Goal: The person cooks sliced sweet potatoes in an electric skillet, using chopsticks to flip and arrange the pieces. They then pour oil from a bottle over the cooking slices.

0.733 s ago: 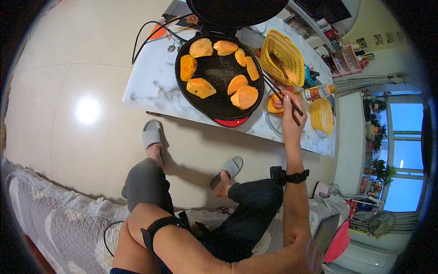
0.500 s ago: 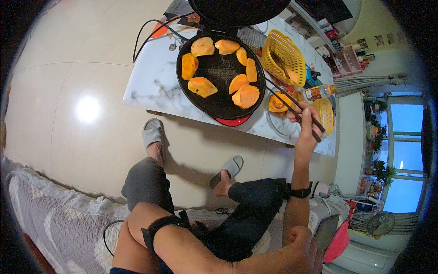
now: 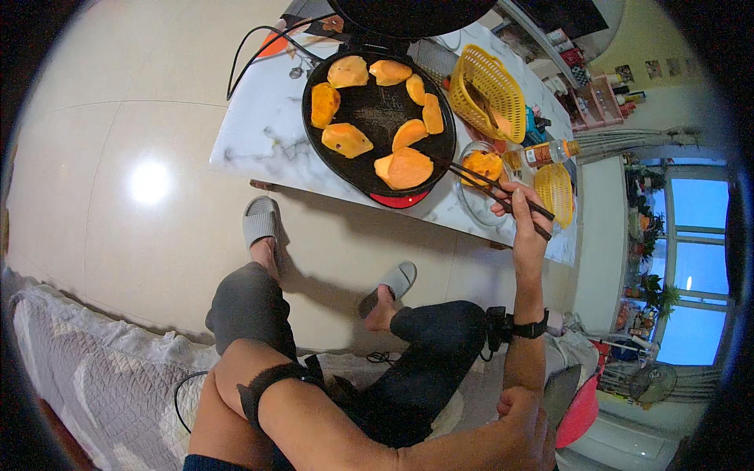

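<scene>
Seated with my knees bent and grey slippers (image 3: pixel 261 224) on my feet, I lay my left hand (image 3: pixel 525 430) against my right arm near the elbow; how firmly its fingers close, I cannot tell. My right hand (image 3: pixel 516 208), below a black wrist strap (image 3: pixel 530 326), grips a pair of dark chopsticks (image 3: pixel 488 183), their tips reaching left to the rim of a round black griddle (image 3: pixel 375 110) on a marble-patterned bench (image 3: pixel 263 137). Eight orange slices lie around the cooking surface, the big slice (image 3: pixel 404 169) at the near right closest to the tips; whether they touch it, I cannot tell. A red handle (image 3: pixel 399 201) juts from the near edge, and the black lid (image 3: pixel 412 16) stands raised at the far side. Just beyond my fingers, a clear bowl (image 3: pixel 481 216) has more orange food (image 3: pixel 483 165) in or over it. A small yellow basket (image 3: pixel 562 196) sits to its right, a clear bottle (image 3: pixel 540 154) and a larger yellow basket (image 3: pixel 500 82) behind. Farther off at right, green plants (image 3: pixel 661 297) line a blue-lit window (image 3: pixel 695 259).
</scene>
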The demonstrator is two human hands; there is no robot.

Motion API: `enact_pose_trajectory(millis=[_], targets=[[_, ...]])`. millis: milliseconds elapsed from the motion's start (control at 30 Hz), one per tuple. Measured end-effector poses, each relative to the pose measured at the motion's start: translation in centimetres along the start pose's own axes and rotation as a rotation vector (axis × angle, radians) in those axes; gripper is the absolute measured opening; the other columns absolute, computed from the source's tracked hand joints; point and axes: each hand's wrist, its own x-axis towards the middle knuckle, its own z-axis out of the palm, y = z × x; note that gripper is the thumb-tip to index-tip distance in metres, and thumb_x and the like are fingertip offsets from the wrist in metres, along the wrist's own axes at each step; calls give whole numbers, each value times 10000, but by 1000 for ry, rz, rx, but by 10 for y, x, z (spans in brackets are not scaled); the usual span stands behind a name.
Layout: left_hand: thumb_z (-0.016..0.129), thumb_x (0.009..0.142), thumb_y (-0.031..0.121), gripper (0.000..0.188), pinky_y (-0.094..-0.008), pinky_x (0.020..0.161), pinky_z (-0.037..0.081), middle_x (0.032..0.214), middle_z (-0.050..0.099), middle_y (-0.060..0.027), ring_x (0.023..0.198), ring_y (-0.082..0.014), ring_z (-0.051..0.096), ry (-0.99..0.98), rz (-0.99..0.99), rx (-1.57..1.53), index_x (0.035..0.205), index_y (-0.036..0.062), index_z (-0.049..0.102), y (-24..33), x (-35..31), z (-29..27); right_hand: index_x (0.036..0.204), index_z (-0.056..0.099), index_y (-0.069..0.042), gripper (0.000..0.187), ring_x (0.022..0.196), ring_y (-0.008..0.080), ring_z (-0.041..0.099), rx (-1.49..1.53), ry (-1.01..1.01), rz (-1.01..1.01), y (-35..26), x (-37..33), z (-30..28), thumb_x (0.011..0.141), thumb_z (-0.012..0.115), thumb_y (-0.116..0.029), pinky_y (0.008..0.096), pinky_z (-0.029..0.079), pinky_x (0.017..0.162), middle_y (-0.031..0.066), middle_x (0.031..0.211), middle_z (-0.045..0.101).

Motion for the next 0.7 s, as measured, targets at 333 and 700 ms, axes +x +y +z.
enact_pose_trajectory(millis=[333,700], targets=[[566,837,220,234,-267,583,356,844,678,-79,687,-153,573,-46,32,-177,900,24,678,0,-2,-3,1106,596,49,311,754,150,619,54,-12,-24,-9,-12,11,985,513,-225,271,491,682,123,921,652],[562,850,203,207,-270,599,361,810,664,-68,690,-156,568,-99,59,-233,879,25,666,-6,0,-7,1137,590,56,339,747,136,628,-2,-79,37,-21,36,27,1000,469,-230,258,506,697,134,946,664]])
